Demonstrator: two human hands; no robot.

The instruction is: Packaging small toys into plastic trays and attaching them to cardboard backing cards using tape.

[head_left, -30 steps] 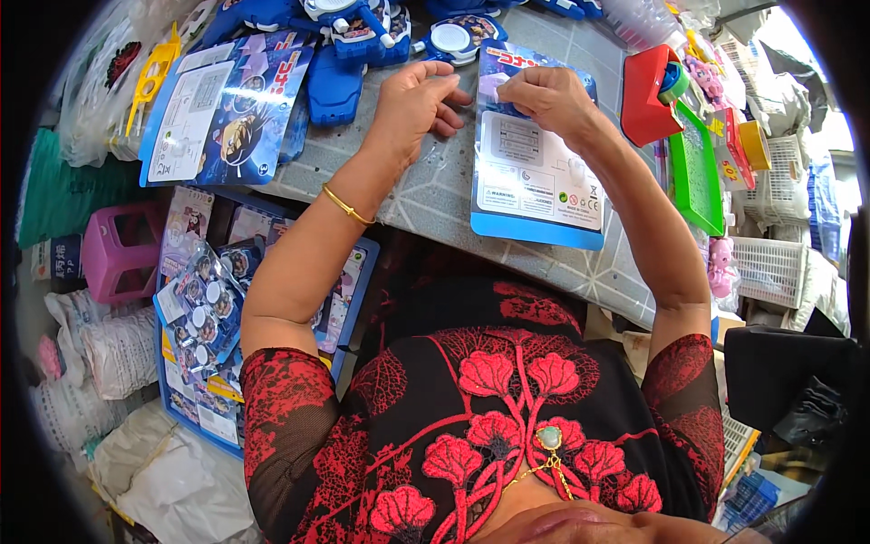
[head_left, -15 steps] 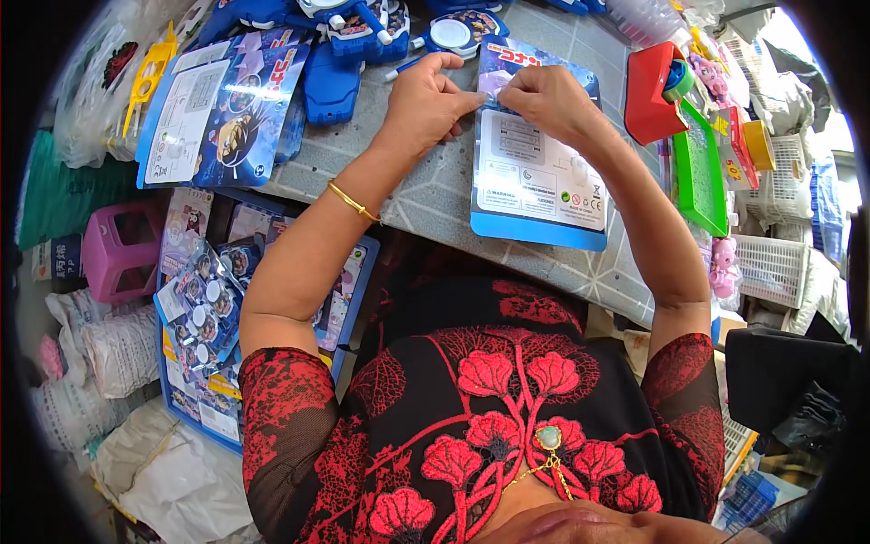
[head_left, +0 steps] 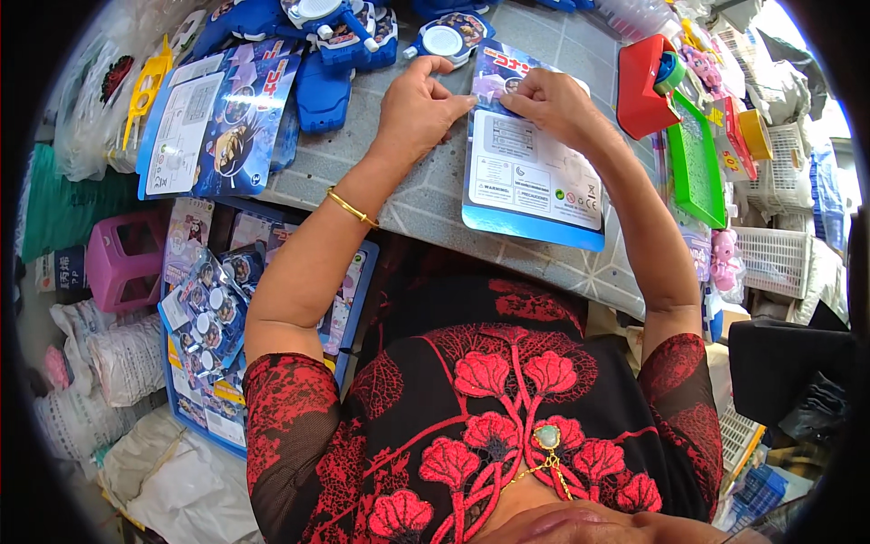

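A blue backing card (head_left: 530, 195) with printed white panels lies on the grey table, near its front edge. My right hand (head_left: 551, 104) is over the card's upper part, thumb and fingers pinched together against it; whatever is between the fingertips is hidden. My left hand (head_left: 417, 109) is beside the card's upper left edge. Its thumb points at that edge and its index finger is bent, apart from the thumb; the other fingers are partly hidden. Just beyond the left hand rests a blue toy with a round white disc (head_left: 444, 41).
A stack of similar cards (head_left: 213, 127) and several blue toys (head_left: 323, 91) are at the left and back. On the right stand a red holder (head_left: 645, 86) and a green tray (head_left: 696, 172). A blue crate (head_left: 213, 431) of packed toys sits below the table's left side.
The right fingertips have shifted slightly on the card's upper part, still pinched. The left thumb stays by the card's edge. The whole view has moved a little.
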